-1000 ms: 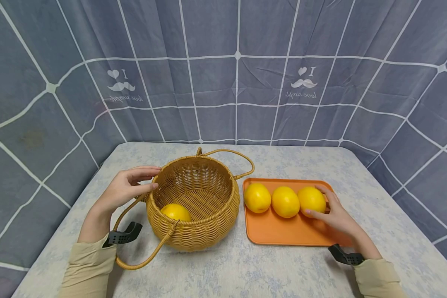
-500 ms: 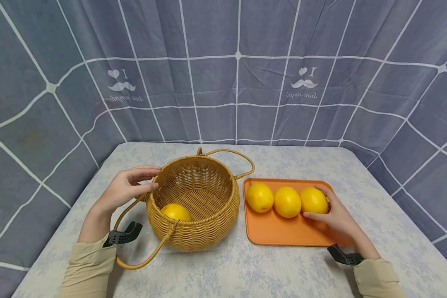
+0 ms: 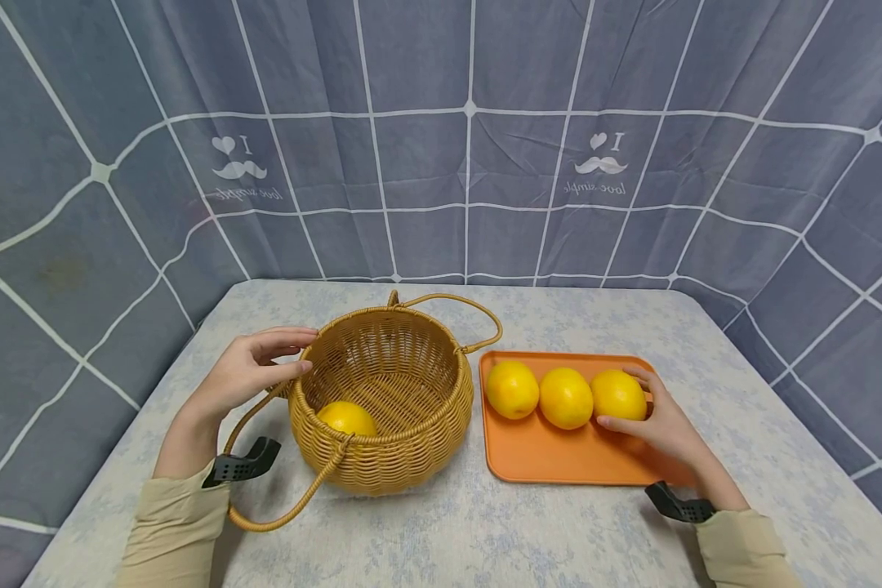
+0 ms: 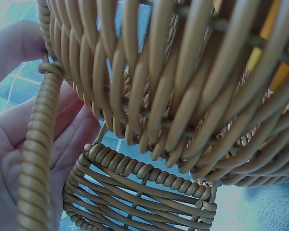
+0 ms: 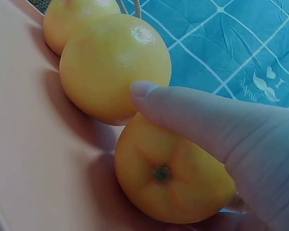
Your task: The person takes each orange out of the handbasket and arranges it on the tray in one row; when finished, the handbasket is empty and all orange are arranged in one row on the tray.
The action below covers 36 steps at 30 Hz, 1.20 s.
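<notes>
On the left of the table stands a round wicker basket [image 3: 393,469], with one yellow orange [image 3: 347,418] inside near its front left wall. My left hand [image 3: 244,371] touches the basket's left rim with thumb and fingertips; the left wrist view shows its fingers [image 4: 70,127] against the outer weave. To the right, an orange tray [image 3: 559,461] carries a row of three similar fruits: a left orange [image 3: 512,390], a middle orange [image 3: 566,398] and a right orange [image 3: 617,395]. My right hand [image 3: 661,420] grips the right orange, thumb [image 5: 183,108] in front, the other fingers mostly hidden behind.
One basket handle [image 3: 287,516] hangs out to the front left, the other handle [image 3: 478,306] sticks out at the back right towards the tray. A patterned cloth covers the table [image 3: 441,531]. Behind it hangs a blue-grey curtain [image 3: 412,163] with white lines.
The three oranges on the tray have shifted slightly right since one second ago, and the right thumb has slid a little left along the right orange. The left hand and basket have stayed put.
</notes>
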Motion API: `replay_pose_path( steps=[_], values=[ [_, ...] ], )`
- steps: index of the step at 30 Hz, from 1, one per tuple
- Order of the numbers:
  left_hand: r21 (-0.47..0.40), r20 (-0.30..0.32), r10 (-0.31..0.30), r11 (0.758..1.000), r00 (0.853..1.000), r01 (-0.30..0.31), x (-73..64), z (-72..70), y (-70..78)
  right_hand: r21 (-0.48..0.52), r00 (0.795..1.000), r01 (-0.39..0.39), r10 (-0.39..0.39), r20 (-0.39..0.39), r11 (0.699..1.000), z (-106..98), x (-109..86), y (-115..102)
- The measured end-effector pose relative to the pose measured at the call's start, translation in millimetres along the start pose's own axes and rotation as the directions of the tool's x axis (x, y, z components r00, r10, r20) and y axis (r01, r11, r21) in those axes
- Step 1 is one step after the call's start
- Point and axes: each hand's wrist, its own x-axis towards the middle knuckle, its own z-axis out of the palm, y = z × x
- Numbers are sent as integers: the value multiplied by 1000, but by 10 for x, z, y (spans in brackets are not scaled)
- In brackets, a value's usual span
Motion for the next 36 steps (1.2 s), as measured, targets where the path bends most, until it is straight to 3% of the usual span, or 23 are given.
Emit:
replay_pose_path(
  steps=[15, 36],
  values=[
    [4, -1, -3, 1000, 1000, 3, -8, 14, -19, 12, 998, -55, 54, 28, 998, 16, -2, 71],
    [4, 12, -22, 1000, 1000, 22, 9, 3, 8, -6, 997, 69, -69, 19, 998, 1, 15, 53]
  ],
)
